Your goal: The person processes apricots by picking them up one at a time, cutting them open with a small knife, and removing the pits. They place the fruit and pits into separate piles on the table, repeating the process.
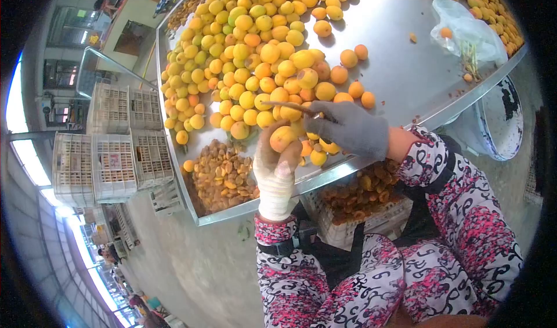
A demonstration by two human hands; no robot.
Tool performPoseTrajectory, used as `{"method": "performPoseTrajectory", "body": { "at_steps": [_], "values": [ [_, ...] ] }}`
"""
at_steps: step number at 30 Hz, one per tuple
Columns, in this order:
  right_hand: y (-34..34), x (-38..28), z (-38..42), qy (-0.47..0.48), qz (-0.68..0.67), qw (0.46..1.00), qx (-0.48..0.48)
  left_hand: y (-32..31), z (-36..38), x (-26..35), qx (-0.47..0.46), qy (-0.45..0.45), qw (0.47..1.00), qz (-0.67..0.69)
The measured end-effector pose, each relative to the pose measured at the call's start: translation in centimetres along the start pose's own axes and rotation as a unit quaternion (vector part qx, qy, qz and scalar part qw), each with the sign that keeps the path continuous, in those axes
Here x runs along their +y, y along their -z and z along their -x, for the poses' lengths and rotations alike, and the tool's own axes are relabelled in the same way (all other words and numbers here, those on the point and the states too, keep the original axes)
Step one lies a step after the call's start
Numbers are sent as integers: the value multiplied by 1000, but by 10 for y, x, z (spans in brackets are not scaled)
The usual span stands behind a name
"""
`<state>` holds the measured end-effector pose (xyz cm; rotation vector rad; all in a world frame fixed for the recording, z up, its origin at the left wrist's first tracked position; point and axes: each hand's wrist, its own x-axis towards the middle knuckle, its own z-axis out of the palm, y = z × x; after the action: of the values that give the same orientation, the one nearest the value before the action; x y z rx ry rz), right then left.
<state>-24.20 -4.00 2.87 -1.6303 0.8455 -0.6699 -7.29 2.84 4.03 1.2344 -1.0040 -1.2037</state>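
My left hand [275,174], in a white glove with stained fingers, holds a yellow-orange apricot [282,138] above the near edge of the metal table [400,46]. Just right of it, my right hand [348,128] wears a grey glove, its fingers closed round a thin, dark, pointed tool [287,106] that reaches left over the fruit. A large heap of apricots [249,55] lies behind both hands. Left of my left hand, a pile of brown pits [223,174] fills the table's near corner.
Below the table edge stands a crate [342,232] with halved fruit [362,194]. A white bucket [502,122] is at the right. A plastic bag [467,29] lies on the table's right side. Stacked crates [113,165] stand on the left. People are in the distance at the lower left.
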Motion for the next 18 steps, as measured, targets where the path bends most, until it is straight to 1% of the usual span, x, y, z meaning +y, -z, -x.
{"method": "performPoseTrajectory", "body": {
  "at_steps": [1, 3, 4, 5, 6, 7, 8, 9, 11, 13, 14, 15, 16, 17, 18],
  "values": [
    [1, -1, 1, 0, -1, 1000, 0, 1, 0, 1, -13, 20, 1000, -14],
    [3, -6, 2, 36, 60, 997, -39, 3, -2, -1, -9, 25, 1000, 8],
    [3, -5, 2, 37, 57, 997, -41, 4, -3, -2, -5, 29, 999, 31],
    [2, -3, 2, 17, 41, 998, -39, 8, -4, -5, -3, 29, 999, 29],
    [1, 0, 2, -4, 25, 999, -38, 14, -5, -11, -49, 38, 989, 135],
    [-1, 4, 1, -4, 23, 999, -38, 19, -8, -17, -95, 45, 965, 241],
    [-3, 10, 0, 45, 49, 998, -18, 21, -10, -23, -118, 51, 937, 325],
    [-4, 13, 0, 93, 76, 993, 3, 22, -9, -27, -117, 52, 937, 325],
    [-6, 7, 0, 82, 66, 994, 0, 15, -8, -26, -60, 42, 930, 361],
    [-8, 4, 0, 69, 56, 996, -1, 16, -12, -29, -61, 57, 920, 384],
    [-9, 6, -1, 86, 57, 995, 7, 16, -14, -29, -61, 71, 910, 404],
    [-11, 6, -2, 103, 57, 993, 14, 14, -14, -28, -61, 71, 910, 404],
    [-11, 1, -2, 103, 57, 993, 15, 10, -15, -23, -42, 73, 915, 395],
    [-10, -5, -2, 40, 24, 999, 3, 8, -15, -21, -22, 74, 920, 385],
    [-10, -8, -1, -24, -9, 1000, -9, 12, -15, -25, -22, 74, 920, 384]
  ]
}}
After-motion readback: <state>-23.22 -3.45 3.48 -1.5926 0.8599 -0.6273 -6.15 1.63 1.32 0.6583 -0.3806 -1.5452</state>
